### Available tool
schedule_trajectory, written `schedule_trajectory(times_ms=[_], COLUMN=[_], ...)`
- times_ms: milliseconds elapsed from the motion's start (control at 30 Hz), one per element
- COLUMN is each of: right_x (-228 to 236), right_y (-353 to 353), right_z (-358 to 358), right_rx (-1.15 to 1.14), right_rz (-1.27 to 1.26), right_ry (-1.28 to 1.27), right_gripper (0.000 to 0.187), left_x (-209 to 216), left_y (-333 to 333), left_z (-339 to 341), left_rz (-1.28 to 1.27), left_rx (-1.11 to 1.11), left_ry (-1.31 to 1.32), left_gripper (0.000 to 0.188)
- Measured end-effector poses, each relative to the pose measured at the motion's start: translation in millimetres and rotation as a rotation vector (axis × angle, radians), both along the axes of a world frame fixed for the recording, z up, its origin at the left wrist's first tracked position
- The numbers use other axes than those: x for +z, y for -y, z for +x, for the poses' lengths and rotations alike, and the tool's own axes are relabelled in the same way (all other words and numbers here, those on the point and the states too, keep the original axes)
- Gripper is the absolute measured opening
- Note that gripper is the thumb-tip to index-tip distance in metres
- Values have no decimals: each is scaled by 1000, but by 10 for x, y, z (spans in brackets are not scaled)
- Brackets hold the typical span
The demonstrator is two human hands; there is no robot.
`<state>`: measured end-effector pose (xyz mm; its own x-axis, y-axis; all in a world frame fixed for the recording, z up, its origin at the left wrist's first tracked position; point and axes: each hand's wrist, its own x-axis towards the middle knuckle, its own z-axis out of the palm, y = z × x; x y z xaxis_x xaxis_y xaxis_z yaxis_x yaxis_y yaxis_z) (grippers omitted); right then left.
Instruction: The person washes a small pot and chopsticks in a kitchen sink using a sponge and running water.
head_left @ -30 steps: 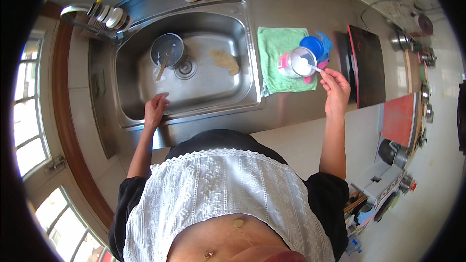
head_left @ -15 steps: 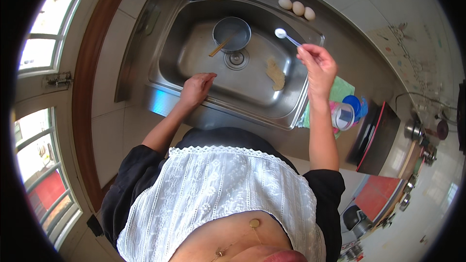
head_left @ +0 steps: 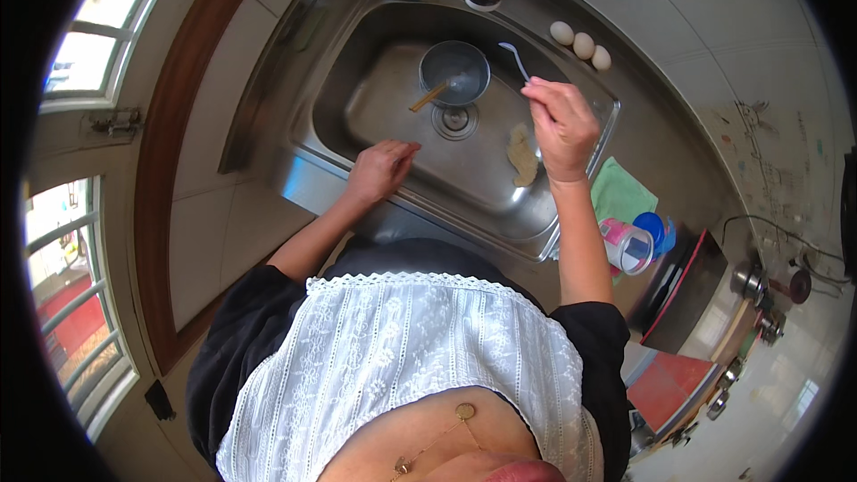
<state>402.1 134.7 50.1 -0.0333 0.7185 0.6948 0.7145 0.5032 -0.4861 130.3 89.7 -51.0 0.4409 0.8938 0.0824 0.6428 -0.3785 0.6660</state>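
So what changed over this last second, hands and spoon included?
The right hand carried the white spoon from the cup on the green cloth over to the sink, and holds it above the basin near the small pot. The left hand stayed on the sink's front edge. Pot, eggs and cup kept their places.

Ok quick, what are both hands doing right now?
Left hand: open, resting on the sink's front rim.
Right hand: closed, holding a white spoon.
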Motion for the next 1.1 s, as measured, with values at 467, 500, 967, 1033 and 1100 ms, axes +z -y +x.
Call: schedule_trajectory(times_ms=[467,500,967,1033,1100], right_x=[789,721,-298,-354,-446], right_y=[2340,2410,2848,2703,2593], right_z=[1419,1474,2861,2916,2996], right_rx=[-723,-728,-780,-827,-820], right_rz=[-422,-495,-675,-605,-559], right_ry=[99,85,-39,131,178], right_gripper=[17,18,17,19,19], left_x=[103,179,390,455,526], left_y=[0,17,755,858,931], left_z=[330,475,1758,1892,1999], left_rz=[-480,-476,-406,-390,-377], left_rx=[-7,-36,-254,-262,-256], left_ry=[347,338,172,155,133], left_gripper=[25,25,23,23,23])
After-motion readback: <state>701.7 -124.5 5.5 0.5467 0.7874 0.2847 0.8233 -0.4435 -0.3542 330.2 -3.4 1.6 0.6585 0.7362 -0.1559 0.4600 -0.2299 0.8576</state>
